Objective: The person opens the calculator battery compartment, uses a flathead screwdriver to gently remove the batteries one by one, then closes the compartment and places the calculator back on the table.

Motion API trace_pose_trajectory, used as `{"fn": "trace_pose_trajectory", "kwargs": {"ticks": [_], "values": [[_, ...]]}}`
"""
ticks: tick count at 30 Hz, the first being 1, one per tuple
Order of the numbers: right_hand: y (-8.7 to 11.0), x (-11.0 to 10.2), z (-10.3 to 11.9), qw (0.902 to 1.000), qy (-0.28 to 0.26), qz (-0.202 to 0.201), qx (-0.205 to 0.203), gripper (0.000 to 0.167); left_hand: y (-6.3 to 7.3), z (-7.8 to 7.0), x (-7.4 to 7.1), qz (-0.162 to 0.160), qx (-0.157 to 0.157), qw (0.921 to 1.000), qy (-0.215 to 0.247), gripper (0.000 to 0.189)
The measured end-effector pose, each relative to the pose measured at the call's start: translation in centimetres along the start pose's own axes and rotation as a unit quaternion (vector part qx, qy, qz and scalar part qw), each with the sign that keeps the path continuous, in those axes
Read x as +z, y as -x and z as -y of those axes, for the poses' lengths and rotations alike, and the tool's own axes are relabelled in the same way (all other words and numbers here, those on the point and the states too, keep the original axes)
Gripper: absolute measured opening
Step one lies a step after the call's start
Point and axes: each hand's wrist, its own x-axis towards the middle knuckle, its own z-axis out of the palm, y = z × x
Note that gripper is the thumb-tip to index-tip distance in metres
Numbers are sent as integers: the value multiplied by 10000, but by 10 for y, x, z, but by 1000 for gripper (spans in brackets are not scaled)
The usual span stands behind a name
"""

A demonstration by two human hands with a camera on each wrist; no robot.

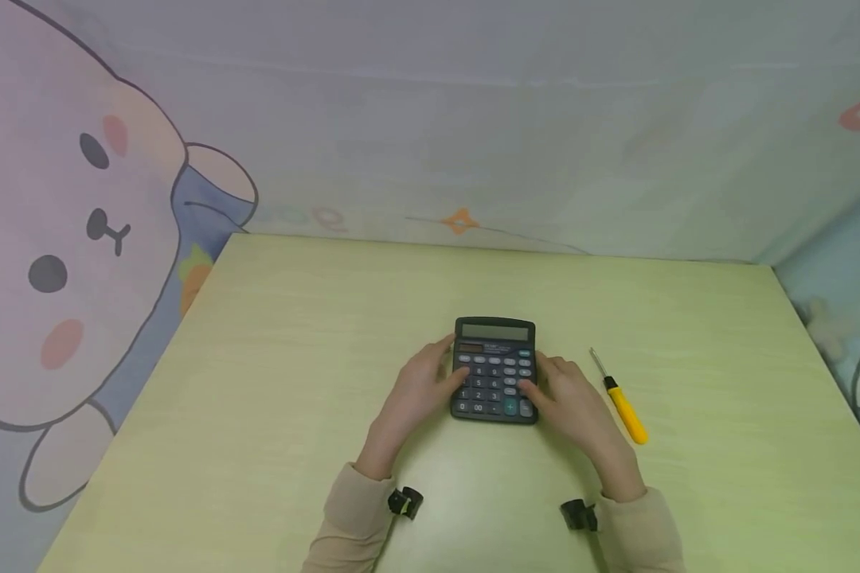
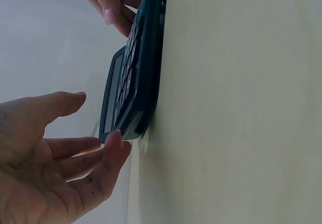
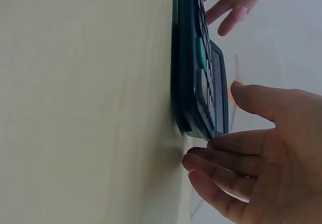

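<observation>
A dark calculator (image 1: 494,383) with a hinged-up display and grey keys lies on the table, its display toward the far side. My left hand (image 1: 421,386) is at its left edge, fingertips right at the side and thumb raised over the keys. At the opposite edge is my right hand (image 1: 573,402), its thumb over the right-hand keys. Both wrist views show each thumb apart from the face of the calculator (image 2: 146,73), with relaxed fingers beside its lower edge. To the right of the right hand lies a screwdriver (image 1: 627,414) with a yellow handle.
The pale wood-toned table (image 1: 258,382) reaches back to a printed cloth (image 1: 401,143) that hangs behind it. A large cartoon animal (image 1: 115,239) is printed on the cloth at the left. Black wrist mounts (image 1: 405,503) sit by both beige sleeves (image 1: 358,509).
</observation>
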Motion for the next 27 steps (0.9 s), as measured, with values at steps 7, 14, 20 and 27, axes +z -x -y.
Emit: {"fn": "trace_pose_trajectory", "kwargs": {"ticks": [7, 14, 20, 27], "values": [[0, 1, 3, 10000, -16, -60, -18, 62, -2, 0, 1, 161, -224, 9996, 92, 60], [-2, 1, 2, 9989, -442, 111, 76, 63, -3, -1, 6, 223, -202, 9995, 84, 58], [-4, 4, 2, 9934, -1026, 418, 286, 66, -3, 1, 7, 231, -367, 9989, 186, 53], [-7, 6, 6, 9890, -1307, 394, 568, 63, -4, -1, 5, 252, -413, 9987, 168, 44]]}}
